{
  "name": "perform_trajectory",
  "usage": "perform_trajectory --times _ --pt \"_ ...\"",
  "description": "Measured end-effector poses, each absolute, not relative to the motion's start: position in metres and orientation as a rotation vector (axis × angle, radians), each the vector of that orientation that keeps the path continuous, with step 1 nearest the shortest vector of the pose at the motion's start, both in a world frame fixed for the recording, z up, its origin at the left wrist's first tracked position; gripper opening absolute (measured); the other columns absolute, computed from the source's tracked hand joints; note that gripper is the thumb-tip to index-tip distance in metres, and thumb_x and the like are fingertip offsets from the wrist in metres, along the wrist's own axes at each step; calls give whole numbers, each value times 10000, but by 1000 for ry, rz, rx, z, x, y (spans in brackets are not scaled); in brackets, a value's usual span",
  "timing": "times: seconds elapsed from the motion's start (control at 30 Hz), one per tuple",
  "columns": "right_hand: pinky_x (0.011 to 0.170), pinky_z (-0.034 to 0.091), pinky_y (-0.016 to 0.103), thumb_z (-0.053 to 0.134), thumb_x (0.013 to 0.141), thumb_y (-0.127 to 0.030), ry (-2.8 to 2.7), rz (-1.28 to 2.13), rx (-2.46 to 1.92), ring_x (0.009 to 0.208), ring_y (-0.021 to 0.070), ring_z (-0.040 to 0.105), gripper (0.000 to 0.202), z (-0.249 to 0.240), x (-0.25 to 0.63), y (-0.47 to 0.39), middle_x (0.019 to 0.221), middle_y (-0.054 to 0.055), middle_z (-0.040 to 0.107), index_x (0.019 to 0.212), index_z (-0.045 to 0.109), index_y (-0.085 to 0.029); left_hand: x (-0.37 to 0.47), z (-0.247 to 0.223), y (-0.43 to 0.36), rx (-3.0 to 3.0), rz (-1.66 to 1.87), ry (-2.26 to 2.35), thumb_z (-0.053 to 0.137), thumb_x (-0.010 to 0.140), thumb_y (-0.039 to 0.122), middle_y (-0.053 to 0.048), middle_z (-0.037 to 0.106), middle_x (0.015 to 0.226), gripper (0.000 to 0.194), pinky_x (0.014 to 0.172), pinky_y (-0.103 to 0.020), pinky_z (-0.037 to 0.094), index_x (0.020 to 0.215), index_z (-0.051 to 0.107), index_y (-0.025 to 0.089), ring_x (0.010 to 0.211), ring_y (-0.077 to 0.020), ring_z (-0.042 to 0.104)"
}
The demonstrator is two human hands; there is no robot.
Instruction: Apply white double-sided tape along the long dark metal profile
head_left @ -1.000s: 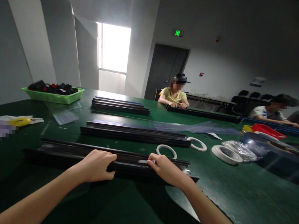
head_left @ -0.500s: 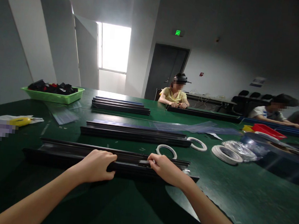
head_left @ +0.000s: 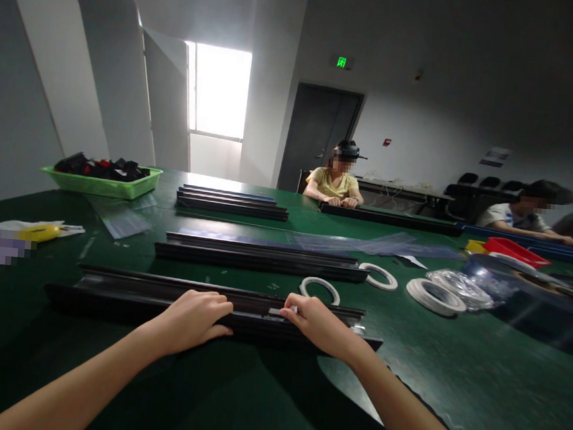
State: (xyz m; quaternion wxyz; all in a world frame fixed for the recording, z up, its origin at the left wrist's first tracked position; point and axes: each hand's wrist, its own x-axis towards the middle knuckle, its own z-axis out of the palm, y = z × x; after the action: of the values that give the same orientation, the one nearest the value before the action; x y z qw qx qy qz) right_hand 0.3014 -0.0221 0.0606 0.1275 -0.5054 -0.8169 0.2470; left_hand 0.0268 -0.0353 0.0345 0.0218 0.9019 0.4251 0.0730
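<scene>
A long black channel-shaped profile (head_left: 124,289) lies across the table in front of me, its open side up. My left hand (head_left: 198,320) clasps its near wall around the middle, fingers over the inner side and thumb outside. Farther right, my right hand (head_left: 311,319) is closed in a pinch on a small pale flat strip (head_left: 275,312), held over the channel's inside. The strip's right end is hidden by my fingers. Just behind the channel lies a white tape ring (head_left: 319,290).
Another black profile (head_left: 257,260) and a stack of profiles (head_left: 232,203) lie farther back. Tape rolls (head_left: 434,297) and clear plastic strips (head_left: 364,243) are to the right. A green basket (head_left: 118,188) and yellow-handled tool (head_left: 41,232) stand left. Two people work across the table.
My left hand has slid slightly right along the near wall, toward my right hand. My right hand stays almost in place with the pale strip.
</scene>
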Motion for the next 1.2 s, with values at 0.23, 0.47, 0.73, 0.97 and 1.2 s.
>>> perform_trajectory --times 0.23,0.47,0.73,0.97,1.2 --pt "602 352 241 468 917 -414 -2388 639 -1455 674 133 555 282 62 302 -23 798 23 644 927 629 -183 26 37 -34 2779 206 1334 503 903 429 -3 677 975 198 703 -294 426 912 577 246 887 -207 639" --pt "620 364 238 479 914 -417 -2360 657 -1471 701 138 576 266 67 302 -27 811 21 653 929 613 -187 18 43 -33 2725 159 1436 528 846 474 -8 702 926 251 691 -298 430 839 610 237 848 -217 654" --pt "597 354 237 449 927 -399 -2392 662 -1466 659 127 545 270 63 302 -25 775 14 631 877 602 -182 18 47 -33 2665 108 1515 527 793 481 -25 709 874 281 656 -296 428 776 635 222 783 -213 652" --pt "601 342 251 417 933 -358 -2405 654 -1465 644 131 526 283 64 302 -25 770 33 635 920 628 -171 18 44 -35 2728 147 1465 511 808 450 -26 702 854 258 640 -291 418 773 621 220 770 -207 641" --pt "613 350 257 410 912 -273 -2421 681 -1437 678 141 554 272 60 303 -22 826 53 659 952 658 -170 23 43 -38 2751 203 1383 503 837 417 -16 692 906 219 670 -280 427 833 607 225 819 -191 636"
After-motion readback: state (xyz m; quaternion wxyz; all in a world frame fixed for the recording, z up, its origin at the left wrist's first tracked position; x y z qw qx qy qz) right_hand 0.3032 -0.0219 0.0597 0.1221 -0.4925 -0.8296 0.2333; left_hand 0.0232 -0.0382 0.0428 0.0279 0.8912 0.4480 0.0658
